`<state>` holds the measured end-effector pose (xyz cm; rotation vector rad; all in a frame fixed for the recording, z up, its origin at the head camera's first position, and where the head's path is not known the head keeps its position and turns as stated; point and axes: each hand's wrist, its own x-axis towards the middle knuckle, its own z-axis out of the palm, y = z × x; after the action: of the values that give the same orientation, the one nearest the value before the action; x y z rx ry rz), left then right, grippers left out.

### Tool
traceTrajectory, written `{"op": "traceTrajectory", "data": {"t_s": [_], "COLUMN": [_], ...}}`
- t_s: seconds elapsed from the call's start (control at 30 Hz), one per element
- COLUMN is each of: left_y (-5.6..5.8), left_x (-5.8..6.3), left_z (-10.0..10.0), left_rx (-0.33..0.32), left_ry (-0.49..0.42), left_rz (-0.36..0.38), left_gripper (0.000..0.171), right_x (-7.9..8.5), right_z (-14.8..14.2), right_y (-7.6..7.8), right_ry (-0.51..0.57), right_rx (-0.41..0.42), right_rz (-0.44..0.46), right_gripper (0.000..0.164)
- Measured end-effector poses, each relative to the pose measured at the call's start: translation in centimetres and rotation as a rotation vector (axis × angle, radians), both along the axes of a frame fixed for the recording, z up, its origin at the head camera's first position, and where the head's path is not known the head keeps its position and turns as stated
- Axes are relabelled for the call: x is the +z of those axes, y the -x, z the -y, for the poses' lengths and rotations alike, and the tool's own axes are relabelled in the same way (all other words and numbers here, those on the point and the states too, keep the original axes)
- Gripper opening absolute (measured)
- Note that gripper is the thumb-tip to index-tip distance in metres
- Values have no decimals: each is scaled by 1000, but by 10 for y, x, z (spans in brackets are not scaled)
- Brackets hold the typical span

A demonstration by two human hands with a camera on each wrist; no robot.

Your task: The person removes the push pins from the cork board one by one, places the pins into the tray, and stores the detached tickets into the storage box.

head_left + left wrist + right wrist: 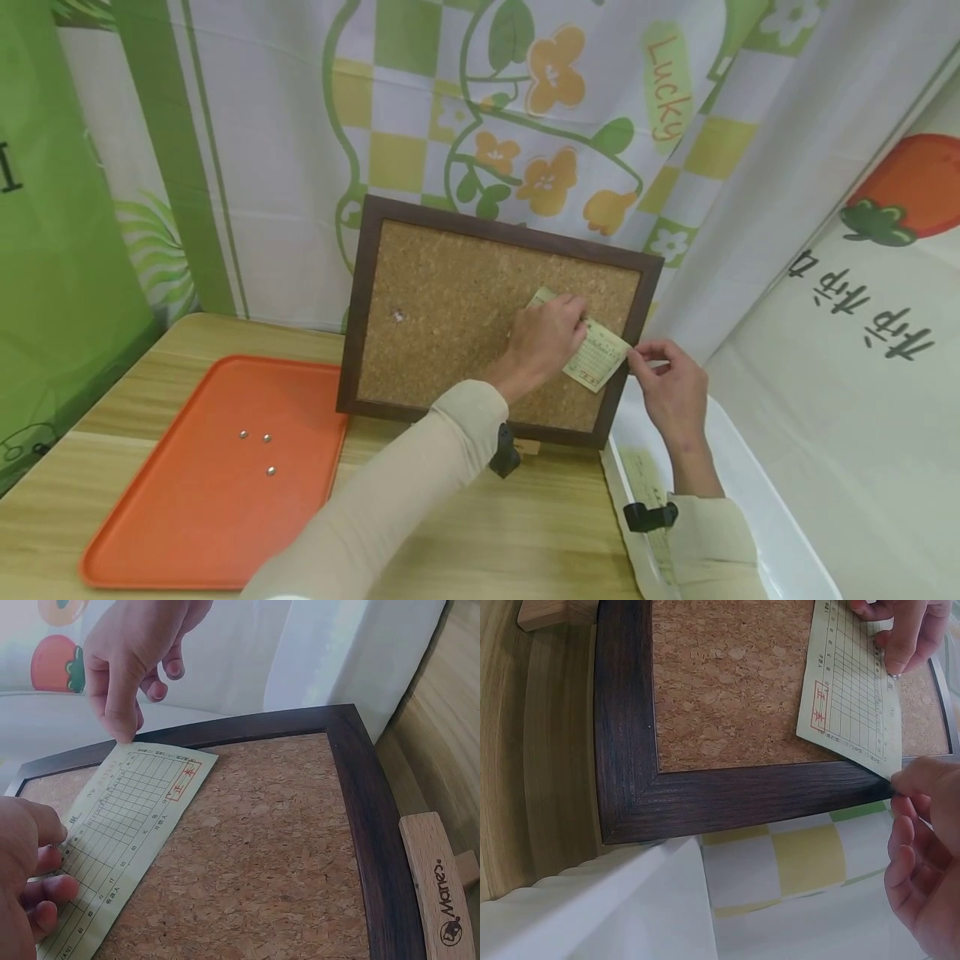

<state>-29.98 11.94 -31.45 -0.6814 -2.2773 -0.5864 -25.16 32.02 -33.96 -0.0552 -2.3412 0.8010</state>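
Observation:
A pale green printed receipt slip [597, 354] lies slanted across the right part of a cork board [450, 300] with a dark wooden frame. My right hand [671, 387] pinches the slip's corner between thumb and finger, over the frame's right edge. On the slip's upper part is my left hand [543, 337], its fingers curled and covering some of the paper. A small shiny thumbtack [895, 675] shows at the left thumb's tip in the right wrist view. In the left wrist view, the slip's red stamp box [184, 781] faces out.
An orange tray [187, 483] with a few silver thumbtacks [267, 438] sits on the wooden table to the left. A white bin [738, 467] at the right holds more slips [647, 483]. A wooden stand piece [439, 889] juts out below the frame. A patterned curtain hangs behind.

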Motion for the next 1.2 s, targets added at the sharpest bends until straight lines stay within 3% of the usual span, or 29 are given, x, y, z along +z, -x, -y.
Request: {"op": "traceTrajectory", "data": {"t_s": [0.23,0.53,1.2], "left_y": [-1,0,4], "left_x": [-1,-1,2], "left_z": [0,0,0], "left_rx": [-13,6,-6], "left_ry": [1,19,53], "left_rz": [22,-21,-40], "left_gripper": [6,7,8], "right_x": [-3,-1,9], "right_z": [0,6,10], "right_y": [2,-1,-4], "right_ry": [-33,-50,63], "right_rx": [-2,-6,104], "right_rz": [-8,-9,-2], "right_gripper": [13,10,20]}}
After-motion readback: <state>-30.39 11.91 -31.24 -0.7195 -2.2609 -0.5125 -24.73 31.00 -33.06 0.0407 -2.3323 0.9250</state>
